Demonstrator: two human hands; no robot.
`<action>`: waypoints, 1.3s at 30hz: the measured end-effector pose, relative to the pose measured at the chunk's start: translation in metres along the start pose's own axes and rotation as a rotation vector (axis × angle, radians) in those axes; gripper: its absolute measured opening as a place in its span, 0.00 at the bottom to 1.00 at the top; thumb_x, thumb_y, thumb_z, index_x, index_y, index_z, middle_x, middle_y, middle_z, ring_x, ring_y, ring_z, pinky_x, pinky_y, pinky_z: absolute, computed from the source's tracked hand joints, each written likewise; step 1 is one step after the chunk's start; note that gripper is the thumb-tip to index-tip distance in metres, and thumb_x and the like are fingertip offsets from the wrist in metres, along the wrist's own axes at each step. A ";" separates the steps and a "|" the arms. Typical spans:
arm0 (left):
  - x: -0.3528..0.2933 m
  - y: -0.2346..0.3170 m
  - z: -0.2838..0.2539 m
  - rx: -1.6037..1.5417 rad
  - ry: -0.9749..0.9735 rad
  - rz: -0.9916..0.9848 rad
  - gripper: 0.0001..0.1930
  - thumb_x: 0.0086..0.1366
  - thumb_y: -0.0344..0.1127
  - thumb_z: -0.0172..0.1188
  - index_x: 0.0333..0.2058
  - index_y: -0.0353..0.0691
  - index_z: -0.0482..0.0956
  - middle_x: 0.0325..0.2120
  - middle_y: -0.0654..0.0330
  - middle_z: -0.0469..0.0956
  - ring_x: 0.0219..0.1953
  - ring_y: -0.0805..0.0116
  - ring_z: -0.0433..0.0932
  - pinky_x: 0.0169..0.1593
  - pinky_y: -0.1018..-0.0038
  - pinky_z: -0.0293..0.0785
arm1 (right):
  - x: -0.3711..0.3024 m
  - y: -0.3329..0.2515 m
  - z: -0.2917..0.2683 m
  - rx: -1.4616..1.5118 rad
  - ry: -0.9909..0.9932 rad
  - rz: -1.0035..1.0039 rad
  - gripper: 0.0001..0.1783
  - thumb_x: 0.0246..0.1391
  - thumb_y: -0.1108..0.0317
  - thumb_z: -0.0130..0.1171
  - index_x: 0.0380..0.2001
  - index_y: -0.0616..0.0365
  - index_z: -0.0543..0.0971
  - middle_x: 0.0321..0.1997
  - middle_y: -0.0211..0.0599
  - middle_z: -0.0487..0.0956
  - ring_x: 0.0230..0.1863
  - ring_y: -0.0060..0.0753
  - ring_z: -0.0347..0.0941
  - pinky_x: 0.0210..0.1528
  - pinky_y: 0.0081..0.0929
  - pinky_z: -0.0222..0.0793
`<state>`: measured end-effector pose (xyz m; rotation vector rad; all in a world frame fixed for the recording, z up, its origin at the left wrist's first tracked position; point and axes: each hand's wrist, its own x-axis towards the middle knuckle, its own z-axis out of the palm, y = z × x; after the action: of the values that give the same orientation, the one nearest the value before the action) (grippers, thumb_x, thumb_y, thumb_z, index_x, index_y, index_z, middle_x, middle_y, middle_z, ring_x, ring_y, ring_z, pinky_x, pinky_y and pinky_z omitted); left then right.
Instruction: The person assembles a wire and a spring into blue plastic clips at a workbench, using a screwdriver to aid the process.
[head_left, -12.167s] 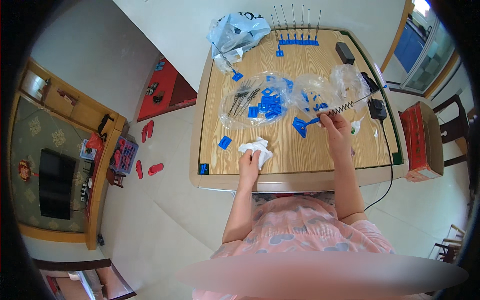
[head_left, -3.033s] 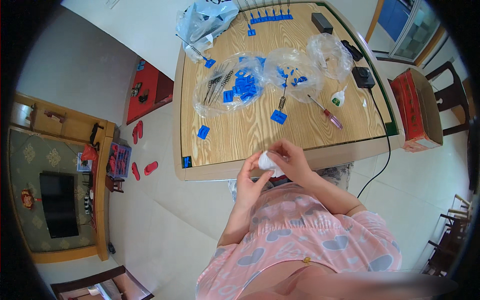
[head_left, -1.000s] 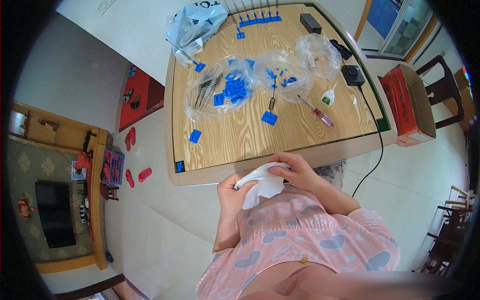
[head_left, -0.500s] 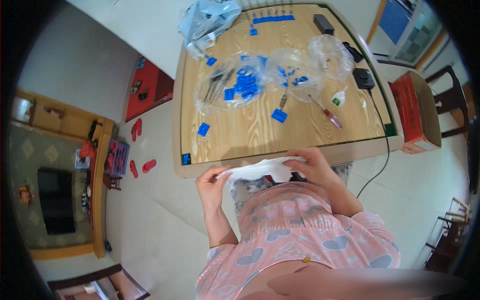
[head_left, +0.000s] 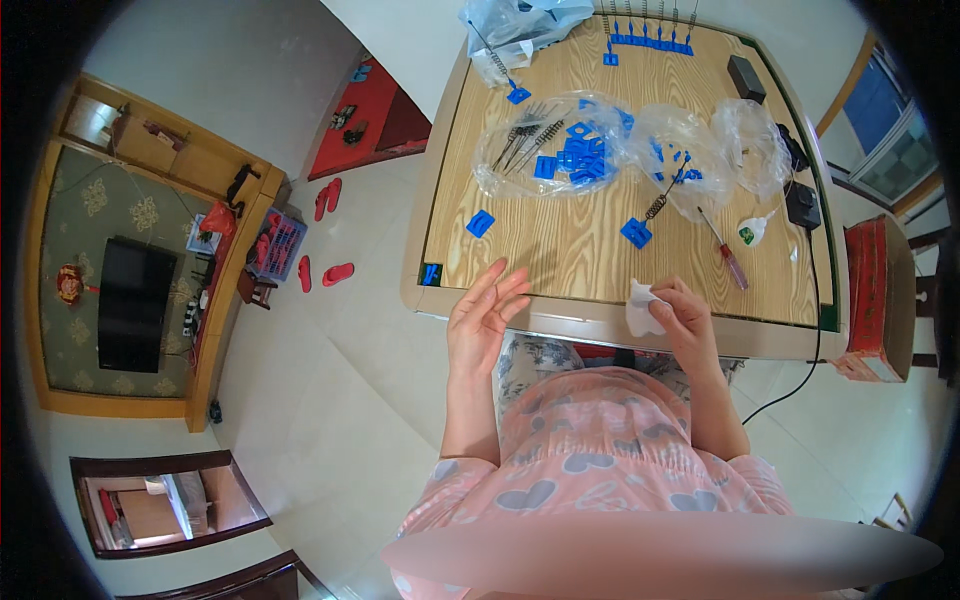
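Over the near edge of the wooden-topped table, my right hand pinches a white tissue, bunched up and hanging left of the fingers. My left hand is empty, its fingers apart, with the palm turned inward. Just beyond it lies a blue square plastic piece. A blue base with a dark spring on it stands beyond my right hand. To the right of that base lies a screwdriver with a reddish clear handle.
A clear plastic bag carries blue pieces and springs. Two more clear bags lie to its right. Beyond are a row of blue spring bases and a pale blue bag. A black cable hangs off the right side.
The tissue, stretched between both hands before, is now bunched in my right hand alone. My left hand has let go and opened. Both hands moved up over the table edge; the view shifted.
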<state>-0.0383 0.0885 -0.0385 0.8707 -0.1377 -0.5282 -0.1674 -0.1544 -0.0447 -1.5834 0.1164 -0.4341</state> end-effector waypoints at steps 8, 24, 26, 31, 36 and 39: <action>-0.004 0.000 0.013 0.224 -0.047 0.043 0.29 0.61 0.24 0.44 0.61 0.33 0.48 0.51 0.41 0.66 0.53 0.58 0.69 0.52 0.67 0.68 | -0.004 0.015 0.015 0.130 -0.070 0.253 0.17 0.55 0.72 0.53 0.48 0.65 0.70 0.42 0.37 0.75 0.41 0.24 0.70 0.43 0.22 0.65; -0.026 -0.044 0.054 0.774 -0.332 0.126 0.46 0.44 0.12 0.38 0.64 0.38 0.35 0.65 0.55 0.40 0.66 0.62 0.43 0.63 0.69 0.47 | 0.012 0.010 0.069 -0.405 -0.096 -0.306 0.22 0.50 0.76 0.50 0.51 0.63 0.67 0.36 0.48 0.73 0.37 0.52 0.70 0.37 0.38 0.67; -0.024 -0.046 0.053 0.680 -0.308 0.086 0.47 0.44 0.13 0.40 0.64 0.39 0.33 0.64 0.54 0.43 0.65 0.62 0.47 0.62 0.70 0.48 | 0.009 0.011 0.069 -0.432 -0.137 -0.340 0.22 0.48 0.77 0.50 0.50 0.63 0.68 0.33 0.47 0.72 0.34 0.51 0.70 0.35 0.38 0.66; -0.015 -0.038 0.044 0.554 -0.273 0.126 0.48 0.44 0.16 0.43 0.64 0.39 0.32 0.60 0.51 0.53 0.61 0.62 0.55 0.61 0.70 0.51 | -0.004 0.002 0.069 -0.398 -0.307 -0.280 0.20 0.47 0.78 0.50 0.47 0.62 0.70 0.32 0.44 0.72 0.33 0.47 0.70 0.33 0.36 0.66; -0.006 -0.024 0.035 0.222 -0.182 0.085 0.35 0.55 0.28 0.54 0.61 0.33 0.51 0.57 0.48 0.61 0.58 0.62 0.62 0.54 0.71 0.61 | -0.004 0.012 0.050 0.011 -0.188 -0.113 0.13 0.52 0.75 0.51 0.42 0.62 0.71 0.34 0.37 0.74 0.34 0.29 0.71 0.35 0.24 0.66; -0.002 -0.029 0.015 0.078 -0.091 0.044 0.25 0.63 0.40 0.50 0.55 0.31 0.62 0.43 0.56 0.69 0.43 0.69 0.67 0.40 0.77 0.65 | 0.005 0.008 0.032 0.216 0.018 0.221 0.10 0.53 0.74 0.53 0.40 0.64 0.72 0.34 0.32 0.73 0.36 0.21 0.68 0.38 0.17 0.62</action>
<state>-0.0563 0.0637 -0.0507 0.9176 -0.2615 -0.5238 -0.1508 -0.1269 -0.0517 -1.3378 0.2483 -0.2777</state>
